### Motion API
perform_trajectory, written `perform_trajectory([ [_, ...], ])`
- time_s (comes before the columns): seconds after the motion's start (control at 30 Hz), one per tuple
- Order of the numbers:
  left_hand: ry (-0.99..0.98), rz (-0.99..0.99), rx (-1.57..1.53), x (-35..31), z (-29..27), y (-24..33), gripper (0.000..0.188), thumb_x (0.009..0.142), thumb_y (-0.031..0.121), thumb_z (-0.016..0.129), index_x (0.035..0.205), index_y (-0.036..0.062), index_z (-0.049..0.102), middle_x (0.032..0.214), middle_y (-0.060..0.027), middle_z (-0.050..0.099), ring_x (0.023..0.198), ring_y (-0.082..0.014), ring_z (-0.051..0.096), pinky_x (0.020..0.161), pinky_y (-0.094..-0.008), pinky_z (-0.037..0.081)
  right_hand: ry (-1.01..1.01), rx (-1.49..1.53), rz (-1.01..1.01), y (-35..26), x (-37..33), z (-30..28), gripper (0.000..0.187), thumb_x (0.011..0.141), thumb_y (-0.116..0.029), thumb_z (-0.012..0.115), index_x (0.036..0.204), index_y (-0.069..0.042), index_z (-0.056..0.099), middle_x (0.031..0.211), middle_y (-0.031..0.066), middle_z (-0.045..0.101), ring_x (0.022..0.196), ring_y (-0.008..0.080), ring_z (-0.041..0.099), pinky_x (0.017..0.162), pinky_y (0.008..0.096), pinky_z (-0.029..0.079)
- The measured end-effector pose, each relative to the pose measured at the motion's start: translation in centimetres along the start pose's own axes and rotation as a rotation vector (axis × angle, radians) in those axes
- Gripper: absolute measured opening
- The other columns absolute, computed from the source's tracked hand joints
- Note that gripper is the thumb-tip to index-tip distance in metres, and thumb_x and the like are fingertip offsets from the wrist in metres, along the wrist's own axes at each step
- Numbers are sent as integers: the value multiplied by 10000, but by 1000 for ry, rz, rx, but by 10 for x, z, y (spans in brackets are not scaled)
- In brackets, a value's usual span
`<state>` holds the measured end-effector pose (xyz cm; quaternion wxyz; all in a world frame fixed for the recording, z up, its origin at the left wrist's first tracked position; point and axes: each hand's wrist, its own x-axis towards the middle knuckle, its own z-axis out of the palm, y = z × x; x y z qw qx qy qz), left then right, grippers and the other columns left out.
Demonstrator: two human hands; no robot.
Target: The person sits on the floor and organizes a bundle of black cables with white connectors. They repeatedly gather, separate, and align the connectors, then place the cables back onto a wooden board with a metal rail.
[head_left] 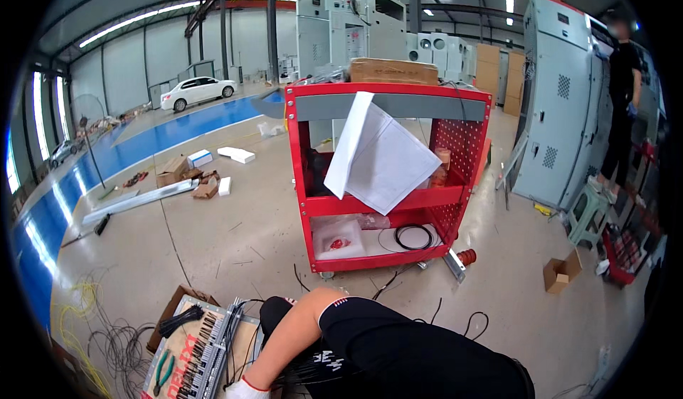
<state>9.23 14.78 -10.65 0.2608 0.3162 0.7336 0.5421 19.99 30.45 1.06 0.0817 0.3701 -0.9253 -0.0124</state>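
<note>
My right arm, in a short black sleeve, reaches across the bottom from the right with its elbow bent. At its end my right hand [245,390], in a white glove, is cut off by the lower edge; its fingers are hidden. It is nearest to black wires [245,353] and a grey metal rail [229,331] on a cardboard-coloured surface. Beside the rail lie rows of short black-and-white pieces [198,353], green-handled pliers [163,372] and a bundle of black cable ties [181,321]. My left hand does not show.
A red tool cart [388,264] stands ahead, a folded paper sheet [391,160] hanging on it. Loose wires [117,342] lie on the left floor, metal strips [135,203] beyond. At right are grey cabinets [558,107], a person [622,107] on a green stool [589,214], and an open carton [562,272].
</note>
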Motion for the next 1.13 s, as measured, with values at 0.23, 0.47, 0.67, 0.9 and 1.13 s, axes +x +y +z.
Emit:
perform_trajectory([
  [0.23,285,413,687,-43,-6,-13,399,915,196,598,1304,111,624,1266,-178,630,1172,-307,575,1027,-467,422,299,244,585,29,5,29,256,738,-180,631,955,-45,616,788,208,642,821,409,639,701,501,518],
  [0.47,343,-173,-210,-54,51,30,348,896,128,659,1205,-23,606,1133,-145,648,1054,-231,590,962,-334,439,-35,33,833,12,-6,21,151,837,-205,596,830,-106,710,788,131,681,737,327,688,599,429,563],
  [0.67,323,-359,-278,-56,15,36,315,917,215,661,1126,-20,663,811,-46,632,746,-148,565,736,-328,490,63,-57,683,13,18,28,100,844,-150,551,870,-75,612,869,104,584,858,281,614,722,407,540],
  [0.9,341,-422,-1245,-43,13,40,444,985,69,529,1399,-53,428,1188,-173,608,919,-159,611,756,-239,526,-37,233,771,11,15,12,153,878,-159,582,1011,-83,581,855,126,630,836,315,647,716,416,522],
  [1.13,351,-365,-1599,-47,15,57,602,962,-21,489,1499,-69,221,1505,-297,302,1377,-381,396,1072,-364,460,-11,273,932,6,32,27,248,765,-172,718,986,-87,644,897,155,681,880,342,659,754,440,519],
])
